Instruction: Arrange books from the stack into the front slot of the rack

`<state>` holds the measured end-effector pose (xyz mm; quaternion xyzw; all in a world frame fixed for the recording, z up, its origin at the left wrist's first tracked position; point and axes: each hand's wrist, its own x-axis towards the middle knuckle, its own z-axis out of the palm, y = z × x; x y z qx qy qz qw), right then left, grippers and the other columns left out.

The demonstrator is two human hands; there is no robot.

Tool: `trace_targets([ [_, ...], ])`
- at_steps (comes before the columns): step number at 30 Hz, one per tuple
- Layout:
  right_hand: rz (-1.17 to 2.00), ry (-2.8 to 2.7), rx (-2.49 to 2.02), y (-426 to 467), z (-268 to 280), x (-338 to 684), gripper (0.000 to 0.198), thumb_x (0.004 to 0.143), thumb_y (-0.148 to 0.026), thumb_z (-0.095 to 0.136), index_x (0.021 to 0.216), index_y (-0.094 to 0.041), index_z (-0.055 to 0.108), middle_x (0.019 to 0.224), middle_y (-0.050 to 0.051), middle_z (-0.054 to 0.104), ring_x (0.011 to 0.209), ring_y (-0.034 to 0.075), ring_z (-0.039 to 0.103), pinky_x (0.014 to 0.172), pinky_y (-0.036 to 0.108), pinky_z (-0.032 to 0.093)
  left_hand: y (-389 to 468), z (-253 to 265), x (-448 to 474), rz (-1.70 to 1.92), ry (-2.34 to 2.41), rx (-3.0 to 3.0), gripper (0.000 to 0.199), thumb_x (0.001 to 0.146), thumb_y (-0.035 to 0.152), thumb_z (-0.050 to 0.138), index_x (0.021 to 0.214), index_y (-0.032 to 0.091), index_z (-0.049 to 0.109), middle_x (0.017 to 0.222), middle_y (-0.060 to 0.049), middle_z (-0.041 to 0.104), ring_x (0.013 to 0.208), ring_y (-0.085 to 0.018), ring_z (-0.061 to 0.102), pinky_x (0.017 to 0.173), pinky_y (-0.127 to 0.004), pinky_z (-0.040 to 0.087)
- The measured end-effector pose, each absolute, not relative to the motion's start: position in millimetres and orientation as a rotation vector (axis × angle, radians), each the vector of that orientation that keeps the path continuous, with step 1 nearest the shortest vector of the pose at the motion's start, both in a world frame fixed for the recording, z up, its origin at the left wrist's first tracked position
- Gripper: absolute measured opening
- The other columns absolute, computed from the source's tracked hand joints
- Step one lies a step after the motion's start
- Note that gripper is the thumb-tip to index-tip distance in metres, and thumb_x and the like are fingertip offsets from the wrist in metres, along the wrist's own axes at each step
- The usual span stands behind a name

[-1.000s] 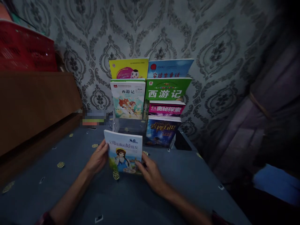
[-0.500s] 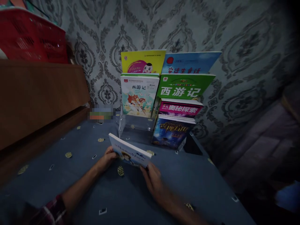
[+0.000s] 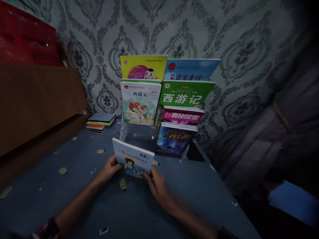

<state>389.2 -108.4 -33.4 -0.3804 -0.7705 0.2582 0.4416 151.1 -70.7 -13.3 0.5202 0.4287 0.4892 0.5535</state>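
One grip per side: holding pale-blue illustrated paperback book (image 3: 133, 158) with left hand (image 3: 110, 169) and right hand (image 3: 159, 186) closed on it, tilted over dark-blue patterned cloth (image 3: 79, 186), in front of clear plastic tiered stand (image 3: 141, 131). Count bright upright paper books (image 3: 185, 91) as racked, held book and flat multicoloured booklet pile (image 3: 101, 122) as outside.

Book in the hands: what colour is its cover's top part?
The book is pale blue there, as the head view shows.

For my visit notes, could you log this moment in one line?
left hand: on book, left side; right hand: on its right side; display rack: beyond book
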Motion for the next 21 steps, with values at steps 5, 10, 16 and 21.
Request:
trace_targets([
  [5,0.62,-1.921,-0.959,-84,-16,389,0.015,0.103,-0.029,0.044,0.106,-0.024,0.058,0.101,0.009,0.073,0.093,0.024,0.07,0.081,0.035,0.057,-43,-10,146,1.266,1.142,1.374,0.038,0.056,0.023,0.069,0.093,0.018,0.07,0.097,-0.006,0.078,0.095,-0.029,0.07,0.087,-0.04,0.057],
  [10,0.38,-1.966,-0.903,-37,42,389,0.014,0.1,-0.028,0.045,0.097,-0.023,0.058,0.09,0.007,0.068,0.083,0.024,0.066,0.075,0.034,0.051,6,37,144,1.483,1.088,1.584,0.026,0.06,0.028,0.072,0.084,0.018,0.069,0.088,-0.004,0.076,0.089,-0.027,0.069,0.091,-0.041,0.055],
  [16,0.162,-1.877,-0.869,15,108,389,0.014,0.095,-0.025,0.045,0.102,-0.022,0.056,0.087,0.006,0.063,0.078,0.022,0.059,0.074,0.037,0.048,62,101,156,1.727,0.892,1.765,0.027,0.063,0.019,0.064,0.09,0.016,0.067,0.091,-0.002,0.075,0.092,-0.023,0.067,0.093,-0.038,0.054],
  [21,0.195,-1.886,-0.945,24,102,393,0.017,0.093,-0.022,0.045,0.103,-0.022,0.058,0.084,0.004,0.063,0.079,0.022,0.059,0.075,0.038,0.049,81,99,161,1.624,0.822,1.764,0.028,0.06,0.015,0.061,0.088,0.017,0.066,0.091,-0.002,0.075,0.095,-0.024,0.068,0.098,-0.042,0.053],
])
